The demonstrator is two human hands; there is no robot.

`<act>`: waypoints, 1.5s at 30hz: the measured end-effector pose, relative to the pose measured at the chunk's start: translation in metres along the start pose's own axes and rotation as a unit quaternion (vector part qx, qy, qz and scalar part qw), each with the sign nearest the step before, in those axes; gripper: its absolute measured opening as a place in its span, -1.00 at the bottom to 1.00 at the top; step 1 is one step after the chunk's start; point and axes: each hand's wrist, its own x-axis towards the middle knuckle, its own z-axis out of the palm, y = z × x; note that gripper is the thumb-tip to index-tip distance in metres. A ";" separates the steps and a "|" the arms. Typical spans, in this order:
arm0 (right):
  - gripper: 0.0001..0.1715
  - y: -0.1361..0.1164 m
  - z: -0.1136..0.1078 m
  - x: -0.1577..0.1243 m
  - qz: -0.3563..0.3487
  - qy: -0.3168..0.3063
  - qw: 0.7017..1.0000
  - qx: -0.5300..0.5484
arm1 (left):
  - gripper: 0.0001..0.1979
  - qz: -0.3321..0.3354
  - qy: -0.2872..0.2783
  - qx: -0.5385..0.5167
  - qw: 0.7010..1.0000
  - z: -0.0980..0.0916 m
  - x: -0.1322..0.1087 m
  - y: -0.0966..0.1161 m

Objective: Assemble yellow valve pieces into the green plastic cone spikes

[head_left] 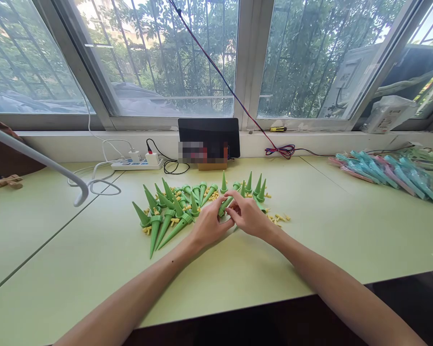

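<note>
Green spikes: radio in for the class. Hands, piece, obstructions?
Left hand holds one tilted green spike, partly hidden. Right hand close against it. Other spikes and yellow pieces lie nearby.

A pale green table [339, 206] stands against a white ledge [68, 142] beneath wide windows [299, 62] with grey frames [250, 62]. Daylight comes in through them, and leafy trees [205, 53] show outside. A dark seam [43, 245] runs slantwise across the table's left side.

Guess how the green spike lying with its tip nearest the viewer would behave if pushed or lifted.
The green spike looks like moulded plastic, so it's probably stiff and fairly light. Its round, tapered body and wider collar suggest it may roll in a curve.
</note>
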 end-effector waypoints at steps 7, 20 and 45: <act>-0.56 -0.002 -0.001 0.000 -0.003 -0.005 1.000 0.006 | -0.53 -0.001 -0.004 0.005 1.000 0.000 0.000 -0.001; -0.56 0.000 0.000 0.000 -0.005 -0.005 1.000 0.001 | -0.52 -0.003 -0.007 0.005 1.000 -0.002 0.000 0.001; -0.55 -0.001 0.001 -0.001 -0.012 -0.005 1.000 -0.019 | -0.60 0.012 -0.016 0.017 1.000 -0.004 0.000 0.005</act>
